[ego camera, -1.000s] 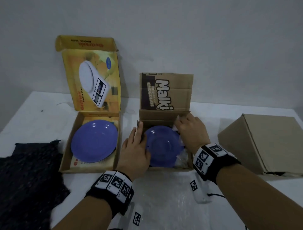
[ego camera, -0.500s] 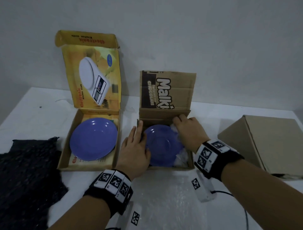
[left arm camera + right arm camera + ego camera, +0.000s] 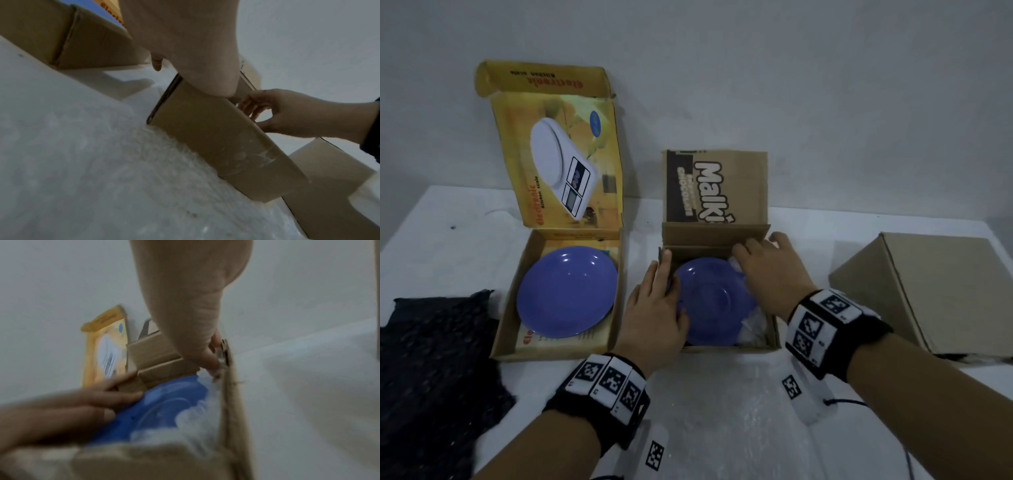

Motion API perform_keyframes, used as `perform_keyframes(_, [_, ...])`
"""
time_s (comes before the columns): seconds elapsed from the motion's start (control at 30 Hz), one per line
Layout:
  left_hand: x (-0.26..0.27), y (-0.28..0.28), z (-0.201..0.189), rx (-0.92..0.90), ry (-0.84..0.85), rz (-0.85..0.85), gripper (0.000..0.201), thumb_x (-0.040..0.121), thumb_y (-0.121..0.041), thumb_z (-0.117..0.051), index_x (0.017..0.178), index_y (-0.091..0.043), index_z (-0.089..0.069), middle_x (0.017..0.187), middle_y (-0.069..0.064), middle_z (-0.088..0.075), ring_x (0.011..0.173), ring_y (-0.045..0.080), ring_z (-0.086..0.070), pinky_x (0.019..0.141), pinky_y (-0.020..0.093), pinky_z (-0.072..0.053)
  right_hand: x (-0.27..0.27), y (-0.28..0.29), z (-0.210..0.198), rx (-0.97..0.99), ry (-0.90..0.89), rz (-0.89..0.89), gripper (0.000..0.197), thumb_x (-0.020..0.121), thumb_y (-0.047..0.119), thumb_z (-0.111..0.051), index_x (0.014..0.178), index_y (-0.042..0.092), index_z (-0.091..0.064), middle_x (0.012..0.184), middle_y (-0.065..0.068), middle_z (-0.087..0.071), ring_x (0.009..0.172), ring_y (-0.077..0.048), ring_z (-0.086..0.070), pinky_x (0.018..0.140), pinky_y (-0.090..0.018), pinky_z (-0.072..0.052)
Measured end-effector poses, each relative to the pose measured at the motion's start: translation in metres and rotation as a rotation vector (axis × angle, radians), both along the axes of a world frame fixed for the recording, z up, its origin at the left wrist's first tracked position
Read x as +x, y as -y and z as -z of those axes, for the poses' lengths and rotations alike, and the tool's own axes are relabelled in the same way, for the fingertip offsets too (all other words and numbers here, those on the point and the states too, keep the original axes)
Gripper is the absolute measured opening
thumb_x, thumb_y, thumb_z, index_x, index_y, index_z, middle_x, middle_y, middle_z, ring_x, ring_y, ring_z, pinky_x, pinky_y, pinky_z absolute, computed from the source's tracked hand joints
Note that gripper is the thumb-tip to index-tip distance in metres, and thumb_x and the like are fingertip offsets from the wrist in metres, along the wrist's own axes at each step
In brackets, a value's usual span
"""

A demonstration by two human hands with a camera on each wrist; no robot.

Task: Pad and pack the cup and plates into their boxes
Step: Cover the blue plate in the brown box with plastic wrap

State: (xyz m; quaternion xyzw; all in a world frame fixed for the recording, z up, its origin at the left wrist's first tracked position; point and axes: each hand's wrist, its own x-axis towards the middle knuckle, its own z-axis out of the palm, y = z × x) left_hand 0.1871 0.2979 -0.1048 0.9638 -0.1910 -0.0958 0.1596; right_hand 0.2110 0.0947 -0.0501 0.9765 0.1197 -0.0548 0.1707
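Note:
A blue plate [image 3: 566, 291] lies in the open yellow scale box [image 3: 500, 329] on the left. A second blue plate [image 3: 717, 305] lies in the open brown Malkist box [image 3: 717, 236] in the middle, on white padding [image 3: 751, 329] that shows along its right side. My left hand [image 3: 657, 301] rests on that box's left wall with straight fingers, the thumb on the plate's rim [image 3: 123, 404]. My right hand [image 3: 767, 263] is at the box's far right corner, its fingers [image 3: 211, 360] curled down into the white padding [image 3: 207, 412]. No cup is in view.
A closed brown box [image 3: 935, 298] stands to the right. A black padded sheet [image 3: 431, 359] lies at the left edge of the white table [image 3: 448, 240]. Clear bubble wrap [image 3: 722, 428] is spread in front of the middle box. Both lids stand upright against the wall.
My right hand has shifted a little toward the far right corner of the middle box. The left hand stays at the left wall.

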Motion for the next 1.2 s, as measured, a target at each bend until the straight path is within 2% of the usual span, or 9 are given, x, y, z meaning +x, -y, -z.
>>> perform_keyframes(0.17, [0.001,0.000,-0.002,0.003,-0.014,0.007,0.059,0.095,-0.036,-0.037,0.149,-0.019,-0.021,0.155,-0.004,0.028,0.145,0.018,0.014,0.117,0.036,-0.012,-0.013,-0.004,0.010,-0.044,-0.063,0.059,0.043,0.092,0.023,-0.040,0.132,0.007,-0.034,0.132,-0.011,-0.048,0.118,-0.031,-0.041,0.096,-0.041,-0.028])
perform_keyframes(0.37, [0.001,0.000,0.000,-0.036,-0.019,0.003,0.059,0.095,-0.036,-0.039,0.149,-0.019,-0.022,0.155,-0.005,0.027,0.146,0.017,0.012,0.116,0.035,-0.014,-0.006,0.000,-0.009,-0.016,-0.182,0.087,0.046,0.088,0.032,-0.043,0.130,0.016,-0.038,0.127,-0.007,-0.052,0.117,-0.028,-0.043,0.099,-0.042,-0.025])
perform_keyframes(0.63, [0.002,-0.001,0.001,-0.143,-0.019,0.018,0.055,0.094,-0.028,-0.046,0.145,-0.013,-0.032,0.158,-0.003,0.018,0.147,0.017,0.003,0.117,0.033,-0.017,-0.020,0.003,0.007,-0.032,-0.125,0.146,0.044,0.092,0.021,-0.039,0.135,0.014,-0.035,0.132,-0.008,-0.050,0.119,-0.029,-0.040,0.099,-0.043,-0.027])
perform_keyframes(0.73, [0.007,-0.006,0.001,-0.183,-0.086,0.072,0.062,0.092,-0.020,-0.051,0.148,-0.014,-0.025,0.156,-0.005,0.024,0.146,0.017,-0.007,0.115,0.029,-0.025,-0.035,0.004,-0.003,0.116,0.032,0.097,0.038,0.078,0.026,-0.062,0.115,0.020,-0.058,0.112,-0.006,-0.061,0.102,-0.030,-0.051,0.085,-0.041,-0.037])
perform_keyframes(0.8, [0.012,-0.010,-0.002,-0.215,-0.189,0.129,0.073,0.091,-0.014,-0.054,0.151,-0.020,-0.012,0.151,-0.009,0.032,0.139,0.017,-0.026,0.100,0.028,-0.041,-0.058,-0.006,-0.005,0.274,0.194,0.062,0.032,0.061,0.026,-0.076,0.090,0.020,-0.066,0.087,-0.005,-0.065,0.080,-0.028,-0.058,0.069,-0.037,-0.045])
perform_keyframes(0.83, [0.015,-0.011,-0.004,-0.237,-0.239,0.142,0.077,0.092,-0.014,-0.054,0.151,-0.022,-0.006,0.150,-0.011,0.034,0.136,0.014,-0.030,0.095,0.029,-0.044,-0.074,-0.012,0.000,0.391,0.236,-0.010,0.026,0.062,0.025,-0.075,0.085,0.020,-0.065,0.081,-0.004,-0.064,0.074,-0.026,-0.059,0.065,-0.036,-0.047])
perform_keyframes(0.93, [0.018,-0.012,-0.006,-0.354,-0.322,0.108,0.079,0.096,-0.022,-0.050,0.150,-0.022,0.009,0.150,-0.012,0.033,0.132,-0.004,-0.003,0.102,0.022,-0.029,-0.121,-0.031,0.010,0.694,-0.081,-0.197,0.018,0.078,0.028,-0.062,0.093,0.018,-0.065,0.089,-0.004,-0.065,0.082,-0.024,-0.061,0.071,-0.037,-0.053])
perform_keyframes(1.03, [0.013,-0.017,0.004,-0.418,-0.336,0.081,0.083,0.097,-0.026,-0.048,0.148,-0.023,0.018,0.152,-0.011,0.030,0.132,-0.007,0.011,0.103,0.019,-0.020,-0.149,-0.033,0.029,0.531,-0.470,-0.104,0.055,0.079,0.043,-0.066,0.128,0.024,-0.050,0.122,-0.003,-0.050,0.111,-0.022,-0.045,0.094,-0.038,-0.040])
perform_keyframes(1.2, [0.009,-0.027,0.021,-0.513,-0.330,0.087,0.080,0.098,-0.022,-0.044,0.148,-0.028,0.018,0.157,-0.011,0.016,0.145,0.006,0.010,0.119,0.032,-0.008,-0.155,-0.030,0.033,0.611,-0.233,-0.177,0.013,0.072,0.033,-0.060,0.081,0.026,-0.067,0.082,0.002,-0.063,0.076,-0.023,-0.061,0.067,-0.038,-0.054])
